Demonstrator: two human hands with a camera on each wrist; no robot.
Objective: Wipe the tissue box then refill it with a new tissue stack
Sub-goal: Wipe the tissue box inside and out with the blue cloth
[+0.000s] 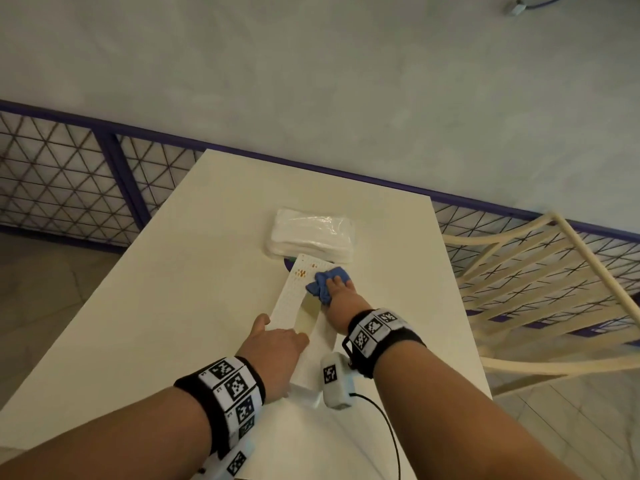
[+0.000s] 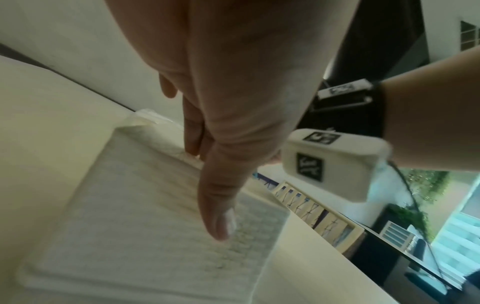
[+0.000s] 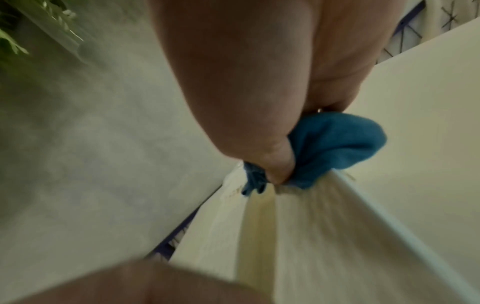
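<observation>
Tissue box under both hands, right hand pressing blue cloth

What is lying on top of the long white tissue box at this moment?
On the long white tissue box, the right hand presses a crumpled blue cloth near its far end; the left hand rests on the near end. The surface under them is hidden.

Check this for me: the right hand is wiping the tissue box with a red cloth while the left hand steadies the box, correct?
Not quite: the cloth is blue, as the head view shows. The right hand does wipe the tissue box while the left hand steadies it.
</observation>
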